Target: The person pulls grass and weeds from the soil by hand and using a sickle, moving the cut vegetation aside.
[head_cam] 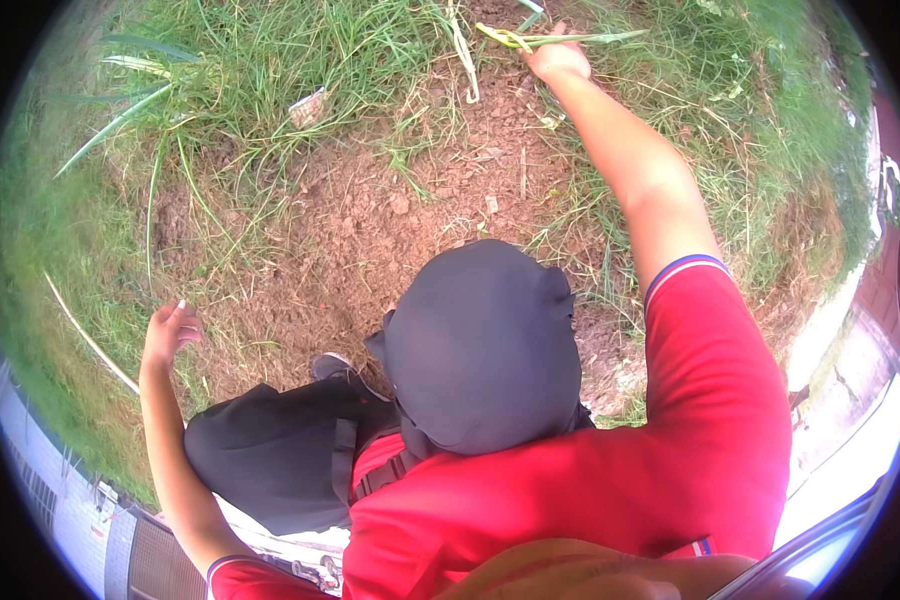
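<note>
My right hand (559, 58) reaches out at the top of the view, over the edge of the bare soil. A long green and yellow leaf blade (604, 37), knotted or folded at its left end, lies across it; whether the fingers grip it is not plain. Left of that hand hangs a pale folded leaf (463, 56). Out at the left, my left hand (174, 330) is held above the grass with its fingers slightly curled and nothing seen in it. Long leaves of a plant (116, 127) spread over the grass at the upper left.
Reddish-brown soil (375, 217) with dry grass bits lies before my bent, black-clothed knee (270, 450). A pale stone or broken piece (307, 109) sits in the grass. A dry stalk (90, 334) lies at the left. A pale concrete edge (832, 330) runs along the right.
</note>
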`<action>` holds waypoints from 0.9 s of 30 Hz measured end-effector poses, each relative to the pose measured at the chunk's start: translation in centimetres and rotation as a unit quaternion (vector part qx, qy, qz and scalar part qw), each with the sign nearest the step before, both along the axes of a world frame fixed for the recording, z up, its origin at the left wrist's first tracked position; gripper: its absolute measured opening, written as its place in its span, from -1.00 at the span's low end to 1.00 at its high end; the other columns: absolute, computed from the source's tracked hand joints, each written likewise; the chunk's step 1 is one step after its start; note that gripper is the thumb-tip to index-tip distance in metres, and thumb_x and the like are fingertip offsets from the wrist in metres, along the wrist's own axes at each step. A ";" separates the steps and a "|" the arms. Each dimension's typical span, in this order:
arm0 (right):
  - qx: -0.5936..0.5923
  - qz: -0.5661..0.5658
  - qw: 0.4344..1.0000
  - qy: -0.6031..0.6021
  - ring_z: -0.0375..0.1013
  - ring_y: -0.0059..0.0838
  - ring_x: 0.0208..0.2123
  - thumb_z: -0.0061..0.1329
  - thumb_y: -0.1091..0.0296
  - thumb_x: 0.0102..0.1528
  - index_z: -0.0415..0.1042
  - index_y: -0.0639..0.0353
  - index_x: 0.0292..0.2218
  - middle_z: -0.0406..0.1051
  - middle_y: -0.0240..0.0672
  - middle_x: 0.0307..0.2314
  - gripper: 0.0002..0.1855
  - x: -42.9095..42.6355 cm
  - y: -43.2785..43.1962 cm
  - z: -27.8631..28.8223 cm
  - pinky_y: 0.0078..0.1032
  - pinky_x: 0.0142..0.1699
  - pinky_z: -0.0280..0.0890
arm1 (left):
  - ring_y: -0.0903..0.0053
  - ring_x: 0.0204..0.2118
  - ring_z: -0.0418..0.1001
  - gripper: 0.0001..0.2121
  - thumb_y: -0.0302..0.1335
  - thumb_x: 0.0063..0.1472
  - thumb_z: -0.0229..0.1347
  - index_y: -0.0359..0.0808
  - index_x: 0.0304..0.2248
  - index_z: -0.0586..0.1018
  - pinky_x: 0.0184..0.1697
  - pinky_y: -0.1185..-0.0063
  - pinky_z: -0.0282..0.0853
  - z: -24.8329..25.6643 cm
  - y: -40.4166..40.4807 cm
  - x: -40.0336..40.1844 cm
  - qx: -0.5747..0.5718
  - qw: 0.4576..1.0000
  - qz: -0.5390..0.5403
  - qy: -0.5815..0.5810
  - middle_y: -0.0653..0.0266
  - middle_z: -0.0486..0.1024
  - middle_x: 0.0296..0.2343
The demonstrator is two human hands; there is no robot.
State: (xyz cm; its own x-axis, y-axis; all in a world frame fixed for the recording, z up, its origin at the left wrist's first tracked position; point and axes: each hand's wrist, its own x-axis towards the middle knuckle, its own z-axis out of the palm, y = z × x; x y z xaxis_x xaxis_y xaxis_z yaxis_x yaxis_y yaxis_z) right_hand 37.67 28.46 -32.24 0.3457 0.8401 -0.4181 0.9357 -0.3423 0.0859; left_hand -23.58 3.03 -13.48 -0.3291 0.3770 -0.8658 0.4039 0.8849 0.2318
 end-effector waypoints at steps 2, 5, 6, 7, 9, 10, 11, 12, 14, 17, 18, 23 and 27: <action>-0.022 -0.014 1.000 0.007 0.16 -0.24 0.01 -0.17 -0.03 -0.06 -0.32 0.25 0.12 0.00 -0.05 0.03 -0.09 0.0 0.0 -0.6 -0.42 0.01 0.16 | 0.57 -0.60 0.42 -0.74 -0.29 0.18 -0.13 -0.35 -0.34 0.40 -0.53 0.69 0.26 0.5 -0.2 0.9 0.021 0.999 0.034 0.014 0.25 0.46 -0.55; -0.013 0.023 0.999 -0.019 0.18 -0.24 0.00 -0.20 0.07 -0.05 -0.25 0.26 0.11 0.02 -0.07 0.03 -0.18 0.0 0.3 -1.7 -0.43 0.00 0.17 | 0.59 -0.60 0.41 -0.74 -0.28 0.18 -0.13 -0.34 -0.33 0.39 -0.54 0.70 0.25 0.8 -0.6 1.2 0.023 0.998 0.057 -0.010 0.26 0.46 -0.54; -0.050 0.040 0.998 -0.021 0.19 -0.27 -0.01 -0.21 0.08 -0.04 -0.22 0.28 0.10 0.03 -0.07 0.02 -0.20 0.3 0.5 -2.2 -0.42 0.00 0.17 | 0.60 -0.60 0.40 -0.74 -0.29 0.18 -0.13 -0.34 -0.31 0.39 -0.54 0.71 0.25 1.0 -0.6 1.3 0.012 0.998 0.052 -0.020 0.26 0.46 -0.53; -0.083 0.055 0.995 -0.024 0.20 -0.31 -0.01 -0.21 0.09 -0.04 -0.18 0.30 0.09 0.04 -0.06 0.02 -0.23 0.7 0.8 -2.5 -0.41 0.00 0.17 | 0.60 -0.60 0.40 -0.74 -0.29 0.18 -0.13 -0.34 -0.31 0.39 -0.54 0.71 0.25 0.8 -0.9 1.1 0.013 0.998 0.055 -0.023 0.26 0.46 -0.53; -0.023 0.054 0.997 -0.054 0.27 -0.35 -0.07 -0.20 0.14 -0.02 0.07 0.20 0.02 0.18 -0.15 -0.05 -0.40 0.6 0.7 -3.0 -0.40 -0.07 0.23 | 0.60 -0.59 0.40 -0.74 -0.28 0.18 -0.13 -0.34 -0.31 0.38 -0.54 0.70 0.25 0.7 -1.5 0.4 0.008 0.997 0.073 -0.020 0.27 0.46 -0.52; -0.067 0.050 0.996 -0.037 0.31 -0.36 -0.10 -0.20 0.17 -0.02 0.18 0.13 -0.04 0.25 -0.22 -0.11 -0.50 0.2 0.6 -1.7 -0.42 -0.12 0.26 | 0.60 -0.59 0.40 -0.74 -0.28 0.18 -0.13 -0.34 -0.31 0.38 -0.54 0.70 0.25 0.9 -1.5 0.6 0.007 0.997 0.074 -0.019 0.27 0.46 -0.52; -0.111 0.046 0.993 -0.020 0.35 -0.37 -0.14 -0.20 0.20 -0.01 0.29 0.05 -0.10 0.32 -0.28 -0.16 -0.59 0.0 0.4 -1.1 -0.43 -0.17 0.29 | 0.60 -0.58 0.40 -0.73 -0.28 0.18 -0.13 -0.33 -0.31 0.38 -0.54 0.70 0.25 1.0 -1.4 0.9 0.012 0.997 0.076 -0.021 0.27 0.46 -0.52; -0.096 0.031 0.995 -0.022 0.39 -0.40 -0.20 -0.20 0.23 -0.01 0.40 -0.01 -0.22 0.40 -0.35 -0.26 -0.71 0.0 0.8 -1.4 -0.47 -0.23 0.32 | 0.60 -0.58 0.41 -0.73 -0.27 0.17 -0.13 -0.33 -0.31 0.38 -0.53 0.70 0.26 1.2 -1.3 1.1 0.019 0.997 0.078 -0.024 0.27 0.46 -0.52; -0.092 0.043 0.995 0.011 0.37 -0.39 -0.18 -0.23 0.19 0.00 0.38 -0.04 -0.20 0.37 -0.32 -0.22 -0.69 0.5 1.0 -1.5 -0.50 -0.19 0.30 | 0.60 -0.57 0.41 -0.73 -0.26 0.17 -0.13 -0.33 -0.31 0.38 -0.52 0.69 0.26 1.3 -1.1 1.0 0.017 0.997 0.076 -0.018 0.27 0.46 -0.52; -0.044 0.026 0.997 0.055 0.29 -0.36 -0.10 -0.27 0.15 0.02 0.35 -0.09 -0.16 0.30 -0.30 -0.15 -0.66 2.2 1.3 -2.7 -0.51 -0.09 0.23 | 0.60 -0.57 0.41 -0.73 -0.25 0.17 -0.12 -0.32 -0.31 0.39 -0.49 0.69 0.28 1.5 -0.4 1.6 0.022 0.997 0.075 -0.007 0.28 0.46 -0.51; -0.008 0.002 0.996 0.088 0.24 -0.34 -0.05 -0.29 0.12 0.03 0.33 -0.11 -0.14 0.26 -0.29 -0.11 -0.64 2.8 1.2 -3.7 -0.51 -0.03 0.18 | 0.60 -0.56 0.41 -0.73 -0.25 0.17 -0.12 -0.31 -0.31 0.39 -0.48 0.69 0.28 1.6 -0.3 1.8 0.022 0.997 0.076 0.001 0.29 0.46 -0.51; -0.047 0.066 0.988 0.133 0.16 -0.32 0.00 -0.34 0.02 0.05 0.25 -0.09 -0.06 0.20 -0.28 -0.06 -0.56 5.8 2.4 -7.1 -0.45 0.03 0.10 | 0.60 -0.56 0.41 -0.73 -0.24 0.17 -0.12 -0.30 -0.32 0.39 -0.46 0.67 0.28 1.1 -0.1 1.6 0.002 0.998 0.068 -0.006 0.30 0.46 -0.51; -0.072 0.134 0.982 0.110 0.21 -0.26 -0.04 -0.40 0.03 0.07 0.27 0.06 -0.08 0.22 -0.21 -0.08 -0.53 4.2 1.7 -5.9 -0.41 0.03 0.10 | 0.60 -0.55 0.41 -0.73 -0.24 0.17 -0.12 -0.30 -0.32 0.39 -0.44 0.66 0.28 1.4 0.2 2.0 -0.004 0.998 0.069 -0.011 0.31 0.45 -0.52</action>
State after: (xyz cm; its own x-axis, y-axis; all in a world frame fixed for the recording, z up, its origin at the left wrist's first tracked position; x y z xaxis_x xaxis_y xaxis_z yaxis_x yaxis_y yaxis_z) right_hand 41.87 30.21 -38.19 0.0073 0.8157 -0.5785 0.9918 -0.0799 -0.1001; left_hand -21.59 3.26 -12.03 -0.3590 0.3227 -0.8758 0.2733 0.9336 0.2319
